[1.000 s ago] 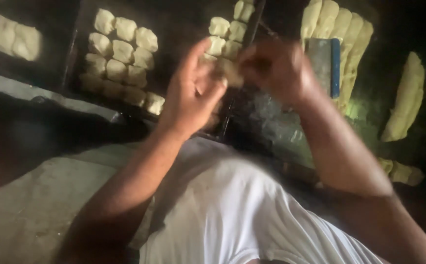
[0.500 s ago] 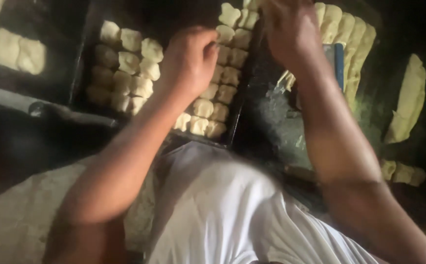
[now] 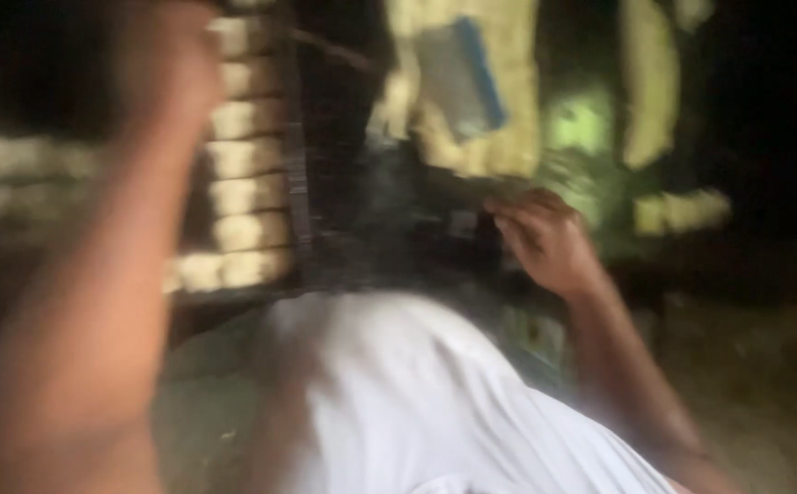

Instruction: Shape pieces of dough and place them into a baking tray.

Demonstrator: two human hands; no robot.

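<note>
The view is heavily motion-blurred. My left hand [image 3: 174,78] is raised at the upper left, over a dark tray [image 3: 298,210] lined with rows of pale dough pieces [image 3: 238,183]; its fingers are smeared out. My right hand [image 3: 545,240] sits lower, right of centre, with its fingers curled down against the edge of a dark work surface [image 3: 398,229]. No dough is visible in it. Behind it lies a large pale dough mass [image 3: 499,137] with a blue-edged scraper [image 3: 462,78] on top.
More strips of pale dough [image 3: 650,82] lie to the right on the dark surface, with another lump [image 3: 682,212] below them. My white shirt [image 3: 398,393] fills the lower middle. Further dough rows [image 3: 14,160] show faintly at the far left.
The camera has swung. My hands have separated: the right one dropped from the dough trays to the edge of the work surface, while the left stayed up over the tray.
</note>
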